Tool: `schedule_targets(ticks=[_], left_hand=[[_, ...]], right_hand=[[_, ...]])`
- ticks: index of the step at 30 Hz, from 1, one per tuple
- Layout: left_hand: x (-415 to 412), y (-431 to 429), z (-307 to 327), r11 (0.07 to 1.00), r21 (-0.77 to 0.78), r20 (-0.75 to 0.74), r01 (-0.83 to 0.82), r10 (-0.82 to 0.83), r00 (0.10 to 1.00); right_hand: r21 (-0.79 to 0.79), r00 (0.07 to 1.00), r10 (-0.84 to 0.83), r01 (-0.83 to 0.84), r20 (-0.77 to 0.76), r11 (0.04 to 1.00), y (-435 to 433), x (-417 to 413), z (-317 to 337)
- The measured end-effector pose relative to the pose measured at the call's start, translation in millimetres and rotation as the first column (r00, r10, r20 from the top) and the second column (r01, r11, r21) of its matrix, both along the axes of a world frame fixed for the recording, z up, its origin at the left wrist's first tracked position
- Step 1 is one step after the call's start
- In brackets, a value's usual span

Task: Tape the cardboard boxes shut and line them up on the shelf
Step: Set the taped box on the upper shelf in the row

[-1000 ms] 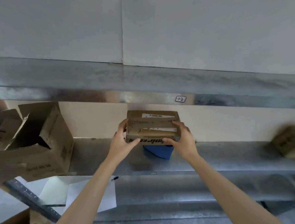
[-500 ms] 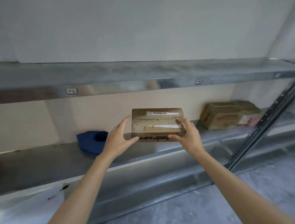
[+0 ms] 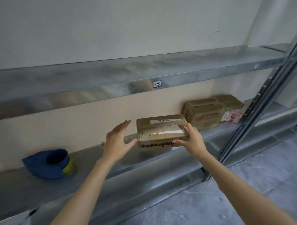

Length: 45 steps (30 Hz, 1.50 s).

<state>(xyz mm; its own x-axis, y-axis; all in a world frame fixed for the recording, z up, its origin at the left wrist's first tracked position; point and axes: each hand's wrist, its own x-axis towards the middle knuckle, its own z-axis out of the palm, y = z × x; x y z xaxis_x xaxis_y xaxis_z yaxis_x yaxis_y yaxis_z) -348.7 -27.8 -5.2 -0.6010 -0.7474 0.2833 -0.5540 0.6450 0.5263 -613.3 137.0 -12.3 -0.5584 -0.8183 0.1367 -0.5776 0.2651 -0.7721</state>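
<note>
A small taped cardboard box (image 3: 159,130) with a white label and black print on its front is held just above the metal shelf (image 3: 98,158). My right hand (image 3: 190,138) grips its right end, fingers on top and thumb underneath. My left hand (image 3: 117,141) is spread with straight fingers beside the box's left end, the thumb near its lower left corner. A larger taped cardboard box (image 3: 204,113) stands on the shelf just right of and behind it, with another box (image 3: 229,100) further right.
A blue tape dispenser (image 3: 49,163) with a yellow-green roll lies on the shelf at the left. An upper metal shelf (image 3: 125,74) runs overhead. A slanted steel upright (image 3: 256,107) stands at the right. A pink-printed packet (image 3: 232,116) lies by the boxes. Grey floor lies below.
The box has travelled right along the shelf, away from the tape dispenser and up next to the larger box. My left hand has come off the box and spread.
</note>
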Motion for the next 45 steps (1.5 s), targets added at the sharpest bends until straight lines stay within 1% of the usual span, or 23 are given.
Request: schedule_targets(ticks=[5,9,13,16,19,22,24,26,29,31,38,41,45], left_hand=[[-48,-28,-18,0.998,0.062,0.065,-0.029,0.025,0.998],[-67,-39,-34,0.994,0.093,0.104,-0.061,0.051,0.993],[-79,-42,-47,0.989,0.128,0.151,-0.076,0.057,0.987],[-89,-43,-50,0.984,0.148,0.168,-0.099,0.073,0.983],[-99,-43,-52,0.981,0.145,0.17,-0.126,0.101,0.98],[-105,-40,-52,0.978,0.152,0.165,-0.143,0.117,0.979],[-109,-38,-51,0.976,0.154,0.162,-0.152,0.126,0.979],[-112,-37,-51,0.975,0.15,0.157,-0.165,0.141,0.977],[-115,-32,-50,0.974,0.139,0.154,-0.179,0.158,0.975],[-116,-29,-49,0.974,0.135,0.148,-0.183,0.163,0.975],[-104,-18,-46,0.967,0.106,0.16,-0.231,0.212,0.964],[-92,-10,-42,0.962,0.057,0.165,-0.266,0.254,0.953],[-66,0,-30,0.945,-0.035,0.172,-0.324,0.325,0.93]], right_hand=[[0.077,0.998,0.049,-0.047,-0.032,0.996,-36,-48,-31],[0.129,0.996,0.087,-0.083,-0.028,0.988,-51,-71,-55],[0.129,0.993,0.12,-0.116,-0.02,0.985,-56,-86,-72],[0.126,0.994,0.099,-0.093,-0.041,0.988,-58,-98,-80],[0.143,0.988,0.072,-0.052,-0.138,0.988,-56,-107,-84],[0.153,0.936,0.099,-0.049,-0.337,0.987,-56,-110,-85],[0.136,0.882,0.134,-0.08,-0.453,0.987,-58,-110,-83],[0.126,0.837,0.211,-0.17,-0.505,0.977,-64,-110,-79],[0.207,0.789,0.363,-0.298,-0.496,0.932,-74,-109,-75],[0.267,0.769,0.413,-0.319,-0.489,0.91,-77,-107,-73],[0.398,0.772,0.458,-0.29,-0.441,0.87,-76,-121,-65],[0.452,0.772,0.49,-0.298,-0.404,0.841,-78,-122,-55],[0.432,0.787,0.481,-0.307,-0.385,0.848,-89,-106,-32]])
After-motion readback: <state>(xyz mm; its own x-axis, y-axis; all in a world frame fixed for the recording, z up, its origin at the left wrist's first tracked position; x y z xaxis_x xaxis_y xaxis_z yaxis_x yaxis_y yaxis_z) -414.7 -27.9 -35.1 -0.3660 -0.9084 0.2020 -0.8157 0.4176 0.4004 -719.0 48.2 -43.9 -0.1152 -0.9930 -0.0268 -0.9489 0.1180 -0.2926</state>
